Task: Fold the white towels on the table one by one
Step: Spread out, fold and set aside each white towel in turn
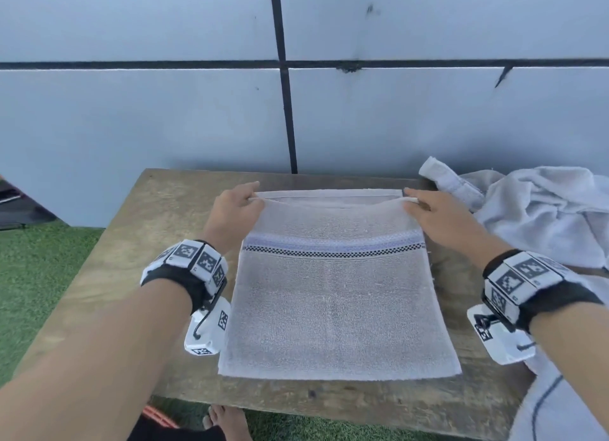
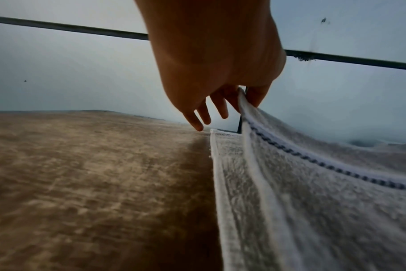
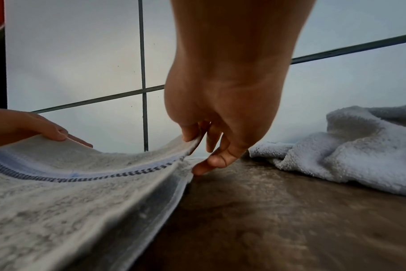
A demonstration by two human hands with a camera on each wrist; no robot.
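The white towel point(image 1: 339, 312) lies flat across the middle of the wooden surface point(image 1: 108, 275), its near edge just short of the surface's 6 o'clock rim. That edge looks like a fold, with an upper layer brought over a lower one, so this is probably the first halving, nearly finished. A checked blue band point(image 1: 333, 247) crosses the upper layer toward 12 o'clock.

Farther on, the left hand point(image 1: 232, 211) pinches the upper layer's far corner at about 11 o'clock, thumb against forefinger, the other fingers point(image 2: 203, 114) hanging loosely spread above the wood. The right hand point(image 1: 441, 216) pinches the matching corner at about 1 o'clock the same way, spare fingers point(image 3: 209, 163) reaching down to the surface. Holding both corners keeps the hem taut enough to steer, though it sags between the hands, and it is held just above the lower layer's hem point(image 1: 329, 193), seemingly so the two edges can be lined up before letting go.

At 2 to 3 o'clock, a crumpled heap of unfolded towels point(image 1: 540, 219) lies close to the right hand; one flap point(image 1: 448, 180) reaches toward the far right corner and could crowd that side. At the 12 o'clock edge stands a tiled wall point(image 1: 164, 111) with dark joints, leaving little room beyond the hem.
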